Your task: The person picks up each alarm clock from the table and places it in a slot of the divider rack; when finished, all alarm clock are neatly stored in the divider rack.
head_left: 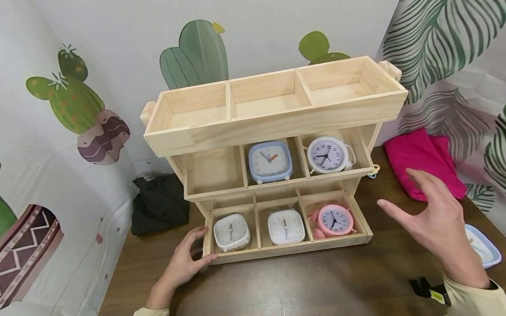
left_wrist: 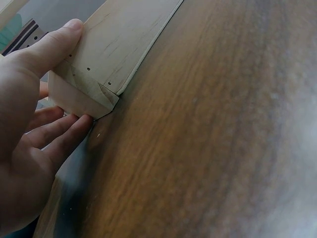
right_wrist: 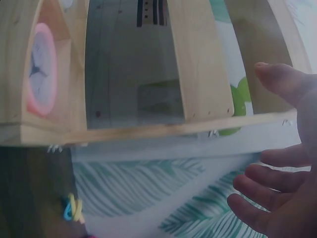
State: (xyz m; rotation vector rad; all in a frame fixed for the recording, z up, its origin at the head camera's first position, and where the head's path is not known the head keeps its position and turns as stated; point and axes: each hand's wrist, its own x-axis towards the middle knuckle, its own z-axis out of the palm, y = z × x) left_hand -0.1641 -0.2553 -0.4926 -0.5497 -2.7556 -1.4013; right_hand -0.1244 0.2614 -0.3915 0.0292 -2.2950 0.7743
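Observation:
A three-tier wooden rack (head_left: 277, 124) stands on the table, each tier split into three compartments. My left hand (head_left: 182, 261) grips the front left corner of its bottom tier, thumb on the front board (left_wrist: 133, 34) and fingers at the side. The bottom tier holds two white alarm clocks, the left one (head_left: 232, 232) and the middle one (head_left: 286, 226), plus a pink alarm clock (head_left: 334, 220). On the middle tier sit a blue alarm clock (head_left: 270, 161) and a round white alarm clock (head_left: 327, 154). My right hand (head_left: 438, 218) is held in the air right of the rack, fingers spread, holding nothing.
Another blue-rimmed clock (head_left: 484, 245) lies at the table's right, partly behind my right wrist. Folded pink cloth (head_left: 423, 163) lies right of the rack, black cloth (head_left: 159, 203) left of it. Small coloured bands (right_wrist: 74, 207) lie beside the rack. A patterned backdrop (head_left: 270, 24) hangs behind.

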